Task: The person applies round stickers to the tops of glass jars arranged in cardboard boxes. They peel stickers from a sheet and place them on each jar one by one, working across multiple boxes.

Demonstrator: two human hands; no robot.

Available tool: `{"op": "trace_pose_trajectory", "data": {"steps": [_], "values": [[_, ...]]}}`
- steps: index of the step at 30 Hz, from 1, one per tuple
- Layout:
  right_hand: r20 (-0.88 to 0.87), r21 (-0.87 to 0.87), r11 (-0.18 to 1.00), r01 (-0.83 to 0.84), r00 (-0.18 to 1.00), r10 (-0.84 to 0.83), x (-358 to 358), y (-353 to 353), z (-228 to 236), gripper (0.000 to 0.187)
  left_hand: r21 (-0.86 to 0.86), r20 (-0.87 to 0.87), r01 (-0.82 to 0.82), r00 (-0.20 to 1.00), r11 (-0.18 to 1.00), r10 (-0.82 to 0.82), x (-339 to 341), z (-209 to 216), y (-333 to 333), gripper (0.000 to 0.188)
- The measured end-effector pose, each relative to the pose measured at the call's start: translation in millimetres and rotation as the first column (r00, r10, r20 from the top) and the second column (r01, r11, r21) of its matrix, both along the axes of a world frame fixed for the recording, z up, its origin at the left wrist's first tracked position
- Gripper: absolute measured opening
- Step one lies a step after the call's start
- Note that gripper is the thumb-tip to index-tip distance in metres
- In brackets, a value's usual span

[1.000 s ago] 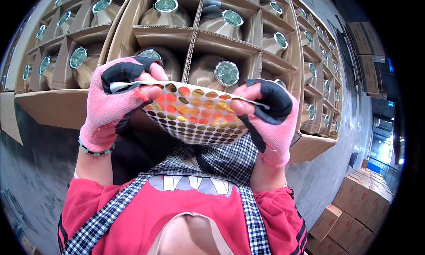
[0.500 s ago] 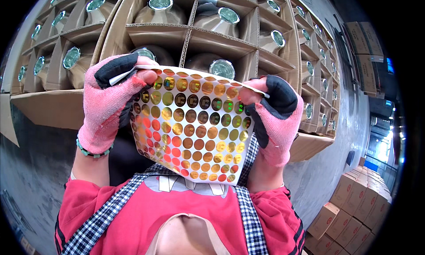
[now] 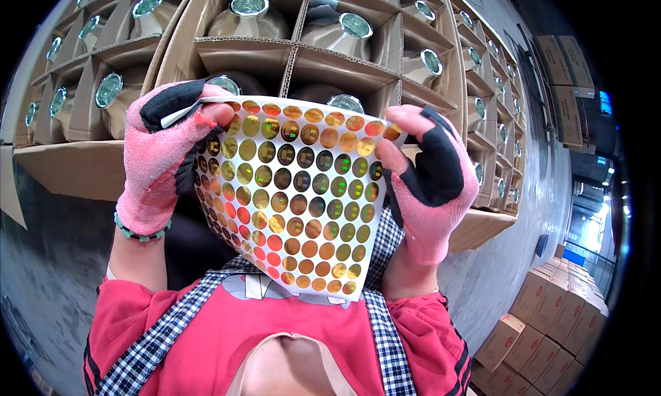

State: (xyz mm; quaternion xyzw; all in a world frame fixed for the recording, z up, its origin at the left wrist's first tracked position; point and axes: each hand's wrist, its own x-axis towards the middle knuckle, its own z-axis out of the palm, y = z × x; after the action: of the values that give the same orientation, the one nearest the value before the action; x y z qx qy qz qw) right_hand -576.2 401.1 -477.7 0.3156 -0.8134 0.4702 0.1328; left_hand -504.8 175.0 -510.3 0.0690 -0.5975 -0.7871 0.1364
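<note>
A white sheet of round, shiny gold and orange stickers [image 3: 297, 205] hangs between my hands, bowed forward in the middle. My left hand [image 3: 165, 152], in a pink and black glove with bare fingertips, pinches its upper left corner, where the edge is folded over. My right hand [image 3: 434, 179], gloved alike, is at the upper right corner. Its thumb and forefinger tips stand apart on either side of that corner, while other fingers are partly hidden behind the right edge. Just beyond the sheet, silvery glass bottle liners [image 3: 248, 16] stand in an open divided carton [image 3: 296, 50].
More divided cartons hold such liners, with one carton [image 3: 69, 163] at the left and another [image 3: 482, 220] at the right. Closed brown boxes [image 3: 544, 306] are stacked at the lower right. Further boxes [image 3: 568, 86] stand far right on the grey floor [image 3: 62, 258].
My right thumb and forefinger have spread apart at the sheet's corner, and that hand has turned. The upper right corner has flattened out. My left hand has shifted slightly left, still pinching.
</note>
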Motion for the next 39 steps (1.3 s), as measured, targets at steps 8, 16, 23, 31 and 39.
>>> {"op": "trace_pose_trajectory", "data": {"steps": [8,16,23,31,39], "values": [[-0.176,0.099,0.995,0.003,0.984,0.015,0.1,0.0,0.8,0.016,-0.054,0.003,-0.004,1.000,0.999,0.004,-1.8,-0.9,0.7,0.016],[-0.035,-0.132,0.991,-0.002,0.999,-0.003,0.6,8.0,1.1,0.016,-0.057,0.112,-0.022,0.993,0.998,0.028,-4.6,-8.0,-4.0,0.017],[0.274,0.468,0.884,0.014,0.948,-0.160,-32.2,76.4,-12.6,0.014,-0.064,0.182,0.010,0.983,0.998,0.002,-7.8,-10.3,-10.0,0.019],[-0.129,0.872,0.477,0.108,0.992,0.011,-65.1,79.2,-49.2,0.015,-0.063,0.183,0.046,0.983,0.997,-0.033,-11.6,-10.6,-10.3,0.021],[-0.218,0.219,0.927,0.304,0.942,-0.257,-45.1,66.4,-4.9,0.018,-0.091,0.159,0.067,0.986,0.994,-0.052,-9.6,-14.9,-9.3,0.018]]}}
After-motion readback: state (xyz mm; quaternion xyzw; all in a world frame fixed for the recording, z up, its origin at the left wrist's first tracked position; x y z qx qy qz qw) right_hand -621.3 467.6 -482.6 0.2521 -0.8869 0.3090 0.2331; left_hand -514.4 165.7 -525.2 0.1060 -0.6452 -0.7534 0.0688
